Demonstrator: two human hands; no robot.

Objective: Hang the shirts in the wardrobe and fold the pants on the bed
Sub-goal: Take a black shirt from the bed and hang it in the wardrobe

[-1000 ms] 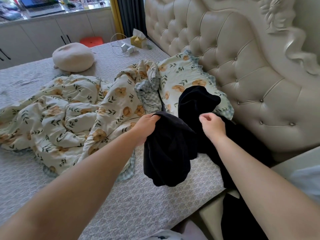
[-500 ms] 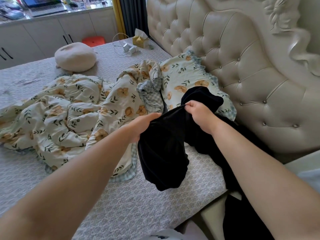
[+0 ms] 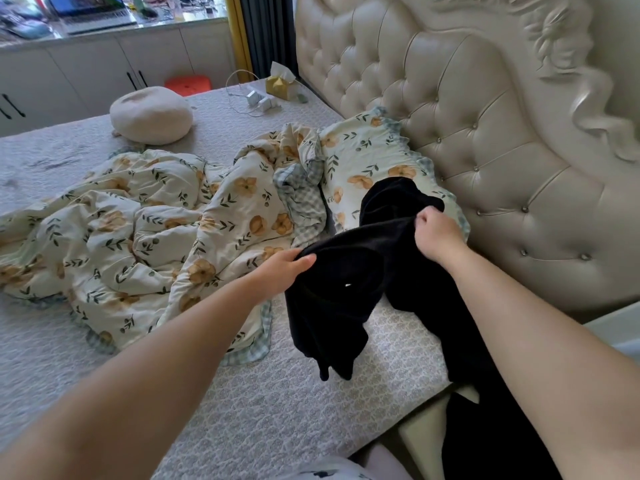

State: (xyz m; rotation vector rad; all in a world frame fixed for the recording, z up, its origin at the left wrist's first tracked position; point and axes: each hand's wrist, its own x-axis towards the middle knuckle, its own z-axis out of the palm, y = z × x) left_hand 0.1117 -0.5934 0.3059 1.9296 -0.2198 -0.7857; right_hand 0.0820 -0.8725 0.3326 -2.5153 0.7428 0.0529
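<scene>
Two hands hold one piece of dark cloth up over the bed [image 3: 277,410]. It looks like the black pants [image 3: 346,292], but it is so bunched up that I cannot be sure. The left hand [image 3: 287,268] grips one bit of the top edge, with the thumb on top and the rest tucked under the cloth. The right hand [image 3: 438,233] has its fingers [image 3: 425,218] curled tight, pinching another bit of the same edge, near the flowery pillow [image 3: 363,161] and the puffy headboard [image 3: 485,133]. The cloth sags a little between the hands. One part hangs down from the left hand toward the bed. Another long part runs under the right arm and drops off the side of the bed. The flowery quilt [image 3: 138,237] lies just beside it. The cloth looks soft and floppy, a bit thick and fuzzy, not slippery and not heavy. It will not break, but it will droop wherever nobody holds it. I think the best place to hold is the waistband, one hand at each end, so the legs hang straight and can be laid flat for folding.
</scene>
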